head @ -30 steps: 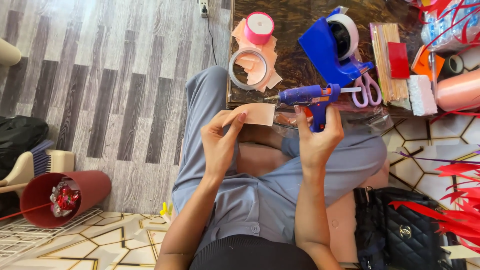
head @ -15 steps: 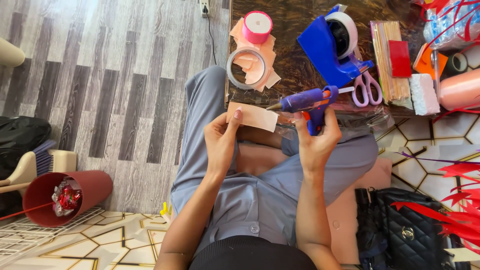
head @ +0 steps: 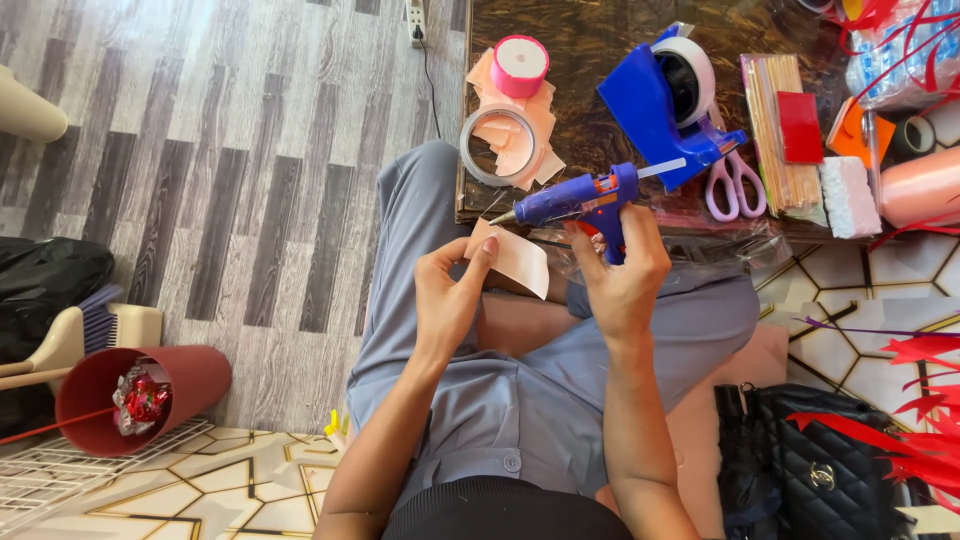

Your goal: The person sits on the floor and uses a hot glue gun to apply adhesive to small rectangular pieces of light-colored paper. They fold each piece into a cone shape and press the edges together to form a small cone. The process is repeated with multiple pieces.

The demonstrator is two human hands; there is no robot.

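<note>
My right hand (head: 622, 278) grips a blue hot glue gun (head: 580, 200) by its handle, with the nozzle pointing left, just above a small peach ribbon strip (head: 518, 262). My left hand (head: 448, 298) pinches that strip at its left end, holding it over my lap in front of the dark table edge (head: 470, 150). The gun's tip hovers close to the strip's upper left corner; whether it touches cannot be told.
On the table lie a clear tape roll (head: 498, 142) on peach ribbon pieces, a pink ribbon spool (head: 522, 64), a blue tape dispenser (head: 668, 100), pale purple scissors (head: 736, 184), wooden sticks (head: 776, 120) and white foam (head: 848, 196). A red tube (head: 140, 396) lies at the left, a black handbag (head: 820, 470) at the right.
The peach strip has dropped slightly lower and turned in my left hand. The glue gun's nozzle has swung a little nearer its left end. Both hands stay over my lap.
</note>
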